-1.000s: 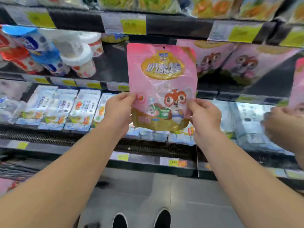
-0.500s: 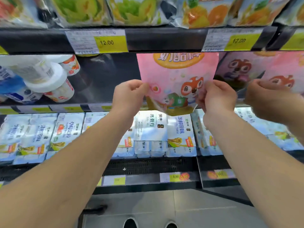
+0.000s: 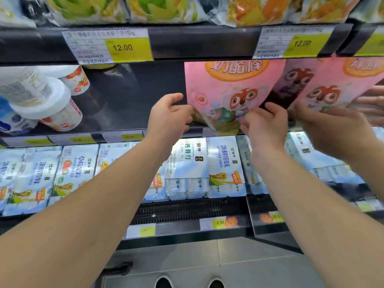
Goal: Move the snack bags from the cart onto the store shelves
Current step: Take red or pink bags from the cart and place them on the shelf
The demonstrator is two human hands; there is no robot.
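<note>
A pink snack bag with a cartoon squirrel stands upright on the middle shelf, its top hidden behind the upper shelf rail. My left hand holds its lower left corner, thumb at the bag's left edge. My right hand pinches its lower right corner. Just right of it stands a shadowed bag of the same kind, then another pink bag. No cart is in view.
Another person's hand holds the pink bag at the right. White yogurt tubs lie at the shelf's left, with a dark gap between them and my bag. Blue-white yogurt packs fill the shelf below. Fruit bags sit above the price rail.
Both my hands have carried the pink bag up and forward, from in front of the shelves into the middle shelf under the rail. The other person's hand has moved in beside my right hand.
</note>
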